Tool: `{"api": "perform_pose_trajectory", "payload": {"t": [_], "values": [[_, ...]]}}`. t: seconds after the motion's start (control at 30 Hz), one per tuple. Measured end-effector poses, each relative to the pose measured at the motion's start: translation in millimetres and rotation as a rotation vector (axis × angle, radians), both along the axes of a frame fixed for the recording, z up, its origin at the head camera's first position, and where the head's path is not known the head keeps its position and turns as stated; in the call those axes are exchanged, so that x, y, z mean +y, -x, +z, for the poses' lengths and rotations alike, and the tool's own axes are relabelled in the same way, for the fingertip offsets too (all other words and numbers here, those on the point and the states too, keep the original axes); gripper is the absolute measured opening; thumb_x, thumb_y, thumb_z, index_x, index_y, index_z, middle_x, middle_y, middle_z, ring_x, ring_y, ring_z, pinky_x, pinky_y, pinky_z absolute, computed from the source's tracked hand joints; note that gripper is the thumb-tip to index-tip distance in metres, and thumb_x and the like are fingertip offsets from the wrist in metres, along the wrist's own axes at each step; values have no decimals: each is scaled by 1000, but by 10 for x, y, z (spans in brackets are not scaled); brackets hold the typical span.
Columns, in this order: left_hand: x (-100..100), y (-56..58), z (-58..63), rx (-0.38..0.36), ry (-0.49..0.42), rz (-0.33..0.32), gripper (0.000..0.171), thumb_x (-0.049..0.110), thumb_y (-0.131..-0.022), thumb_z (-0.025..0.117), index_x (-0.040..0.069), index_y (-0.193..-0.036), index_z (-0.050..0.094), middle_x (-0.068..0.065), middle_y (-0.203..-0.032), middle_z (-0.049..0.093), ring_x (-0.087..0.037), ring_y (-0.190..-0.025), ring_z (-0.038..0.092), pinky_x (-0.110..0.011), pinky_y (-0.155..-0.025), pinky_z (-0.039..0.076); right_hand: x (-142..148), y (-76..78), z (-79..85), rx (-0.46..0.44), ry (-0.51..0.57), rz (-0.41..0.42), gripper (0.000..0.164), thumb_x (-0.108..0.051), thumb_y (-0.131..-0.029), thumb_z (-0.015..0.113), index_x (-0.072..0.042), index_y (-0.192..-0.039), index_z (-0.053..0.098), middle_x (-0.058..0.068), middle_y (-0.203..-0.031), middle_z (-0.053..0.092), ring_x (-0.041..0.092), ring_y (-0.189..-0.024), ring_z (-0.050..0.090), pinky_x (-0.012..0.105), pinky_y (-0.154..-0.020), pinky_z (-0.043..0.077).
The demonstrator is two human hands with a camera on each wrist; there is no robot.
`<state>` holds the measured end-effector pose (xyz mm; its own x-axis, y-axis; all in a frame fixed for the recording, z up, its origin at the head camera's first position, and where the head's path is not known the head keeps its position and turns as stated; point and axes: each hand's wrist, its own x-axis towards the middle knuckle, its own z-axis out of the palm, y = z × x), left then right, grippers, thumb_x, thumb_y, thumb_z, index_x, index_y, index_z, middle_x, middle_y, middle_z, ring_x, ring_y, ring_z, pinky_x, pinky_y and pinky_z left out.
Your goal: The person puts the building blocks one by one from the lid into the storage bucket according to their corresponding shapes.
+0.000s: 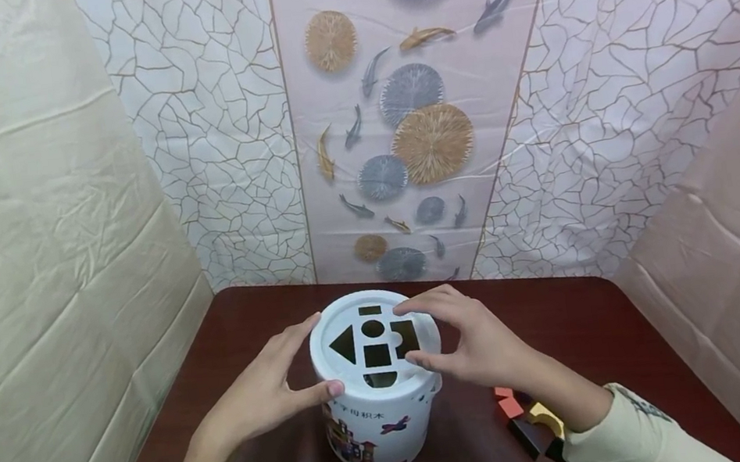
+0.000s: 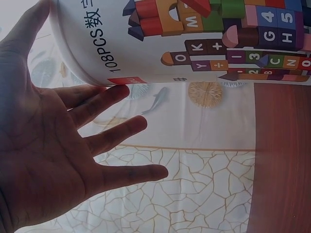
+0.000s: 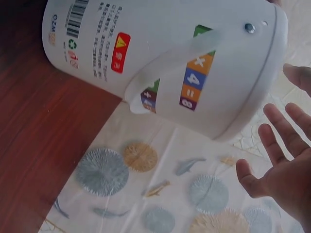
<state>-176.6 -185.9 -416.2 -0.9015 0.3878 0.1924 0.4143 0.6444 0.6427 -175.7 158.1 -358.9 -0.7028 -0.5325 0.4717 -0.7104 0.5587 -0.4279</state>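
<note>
A white toy-block bucket (image 1: 410,446) stands upright on the table, its lid (image 1: 379,293) on top. Several dark shaped holes show in the lid. My left hand (image 1: 258,397) is at the lid's left side, thumb and fingers spread around the rim. In the left wrist view, the fingers of the left hand (image 2: 58,141) are extended and some touch or nearly touch the rim. Over the lid's right side is my right hand (image 1: 477,338), its fingers parted. The right wrist view shows the right hand (image 3: 286,170) with spread fingers beside the lid end, holding nothing.
Right of the bucket, partly under the right forearm, lie red blocks (image 1: 509,406), a yellow arch block (image 1: 546,421) and dark blocks (image 1: 525,438). A pale carrying handle (image 3: 138,92) hangs on the bucket's side. Patterned cloth walls surround the dark red table (image 1: 247,319).
</note>
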Motion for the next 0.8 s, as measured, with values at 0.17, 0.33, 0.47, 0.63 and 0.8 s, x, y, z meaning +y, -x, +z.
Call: {"api": "perform_pose_trajectory", "payload": {"t": [0.17, 0.33, 0.47, 0.63, 0.8], "values": [[-1, -12, -10, 10, 5, 2, 107, 78, -87, 80, 38, -174, 33, -4, -173, 46, -34, -161, 44, -72, -122, 45, 165, -43, 5, 14, 0, -33, 60, -25, -87, 98, -23, -141, 73, -11, -139, 75, 14, -132, 64, 50, -107, 59], [-6, -15, -7, 15, 4, 7, 106, 76, -87, 81, 38, -174, 33, -5, -173, 46, -35, -161, 44, -72, -122, 44, 369, -73, -49, 0, 4, -82, 59, -27, -90, 95, -29, -144, 71, -12, -141, 74, 12, -134, 63, 53, -109, 59], [-2, -11, -7, 11, 16, 16, 106, 78, -87, 80, 41, -174, 32, -4, -173, 47, -35, -160, 45, -72, -121, 45, 543, -93, -125, 12, 4, -136, 57, -27, -93, 92, -35, -145, 69, -13, -143, 72, 11, -135, 64, 52, -107, 59], [0, -25, -28, 11, 25, 19, 106, 79, -87, 79, 42, -174, 32, -4, -172, 48, -34, -159, 47, -72, -120, 46, 738, -124, -252, 31, 16, -189, 55, -25, -92, 92, -34, -142, 71, -13, -138, 74, 12, -129, 67, 40, -106, 59], [2, -29, -29, 11, 31, 26, 106, 79, -87, 79, 41, -174, 32, -4, -172, 48, -35, -159, 46, -73, -119, 46, 909, -141, -347, 43, 16, -229, 55, -22, -91, 93, -33, -140, 72, -10, -135, 75, 15, -126, 69, 28, -103, 57]]}}
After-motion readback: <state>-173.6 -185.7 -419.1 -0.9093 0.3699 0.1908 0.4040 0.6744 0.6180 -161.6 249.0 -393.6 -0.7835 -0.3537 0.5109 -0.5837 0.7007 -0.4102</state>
